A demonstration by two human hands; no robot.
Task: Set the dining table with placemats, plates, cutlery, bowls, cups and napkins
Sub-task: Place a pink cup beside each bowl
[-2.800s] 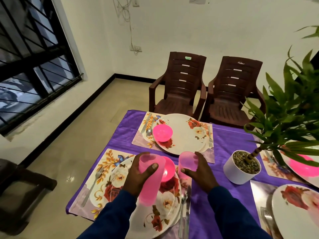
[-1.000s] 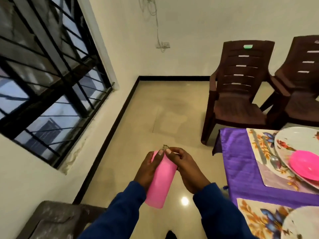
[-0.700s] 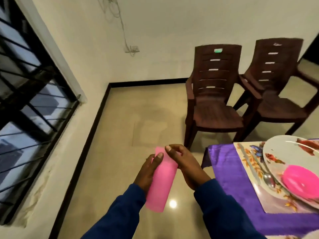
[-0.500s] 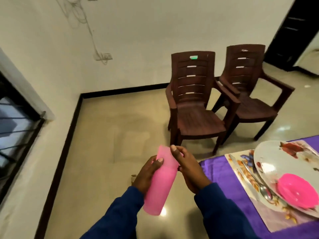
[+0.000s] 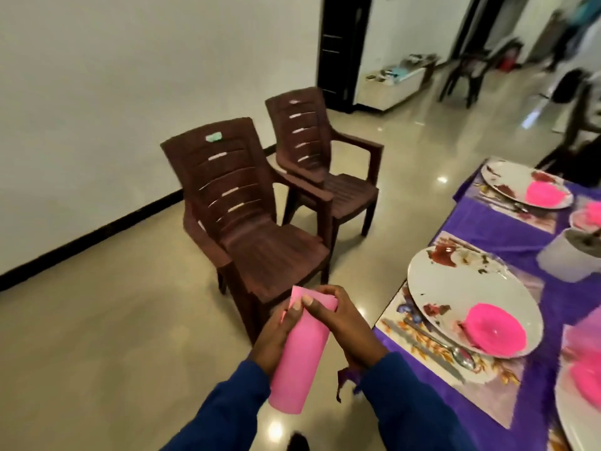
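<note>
- Two brown plastic armchairs [image 5: 257,219] stand on the shiny floor beyond the fingers, up and a little left of them, with the white wall behind.
- The left hand [image 5: 276,333] is wrapped round the left flank of the stack of pink cups [image 5: 300,349]; its fingers are curled on the cup wall and its thumb lies near the top rim.
- The cups are held tilted over the floor, rim end up and away, base end down toward the blue sleeves [image 5: 227,415]. They hang off the table, just left of its edge.
- The right hand [image 5: 344,323] meets the cups at the upper rim; its fingertips [image 5: 307,301] are curled in and pinch the rim edge, close against the left thumb.
- Right of the fingers lies the purple tablecloth [image 5: 487,222], with a floral placemat [image 5: 455,369] at the near corner.
- On that mat a knife and a spoon [image 5: 455,349] lie side by side, nearest the right hand, beside a white flowered plate [image 5: 455,288].
- A pink bowl [image 5: 494,330] sits on the near part of that plate.
- Further right and away from the fingers, a second plate [image 5: 507,180] carries another pink bowl [image 5: 546,193].
- A white plant pot [image 5: 566,258] stands between the two settings, toward the right edge.
- At the far right edge more pink ware shows, too blurred to make out.
</note>
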